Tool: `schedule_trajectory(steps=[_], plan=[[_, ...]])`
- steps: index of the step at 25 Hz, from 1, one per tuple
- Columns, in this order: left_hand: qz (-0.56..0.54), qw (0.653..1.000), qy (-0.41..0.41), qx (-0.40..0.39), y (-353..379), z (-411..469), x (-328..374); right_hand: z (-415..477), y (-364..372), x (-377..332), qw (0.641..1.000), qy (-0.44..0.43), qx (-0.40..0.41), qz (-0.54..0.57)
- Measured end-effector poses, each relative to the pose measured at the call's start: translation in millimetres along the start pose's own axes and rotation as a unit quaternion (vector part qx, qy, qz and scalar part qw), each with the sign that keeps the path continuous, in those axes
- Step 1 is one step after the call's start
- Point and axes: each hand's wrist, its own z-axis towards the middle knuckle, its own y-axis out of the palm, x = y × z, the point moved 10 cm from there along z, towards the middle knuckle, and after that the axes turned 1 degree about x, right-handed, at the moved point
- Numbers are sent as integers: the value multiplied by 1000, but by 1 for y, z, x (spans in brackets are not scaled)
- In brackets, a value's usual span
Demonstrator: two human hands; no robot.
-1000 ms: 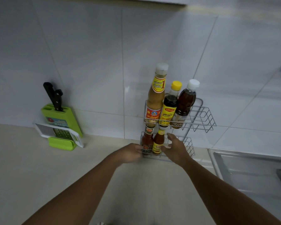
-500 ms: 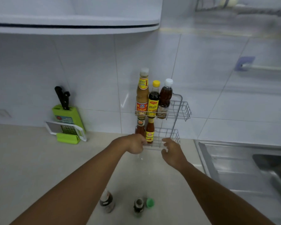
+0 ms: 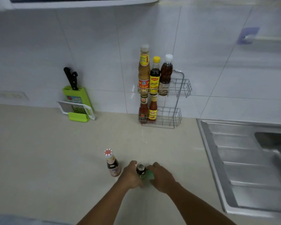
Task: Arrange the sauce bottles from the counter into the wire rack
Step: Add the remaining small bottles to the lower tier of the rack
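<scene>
On the upper shelf of the wire rack, the tall bottle with the pale cap bears a large "1" on its yellow neck label; its red lower label carries script too blurred to read. Beside it, the yellow-capped dark bottle has a yellow label with Thai lettering that cannot be made out. The labels on the other bottles in the rack and on the counter are too small or blurred to read.
</scene>
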Motion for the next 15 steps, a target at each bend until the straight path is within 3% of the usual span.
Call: schedule_trajectory(steps=[3,7,15], plan=[[-106,991,52,58,8,0,-16,-7,-6,2,996,0,63,65],[-154,974,133,101,11,3,-16,-12,-46,5,969,0,113,220],[-105,951,289,41,13,-13,55,-39,-162,-36,970,-127,92,188]])
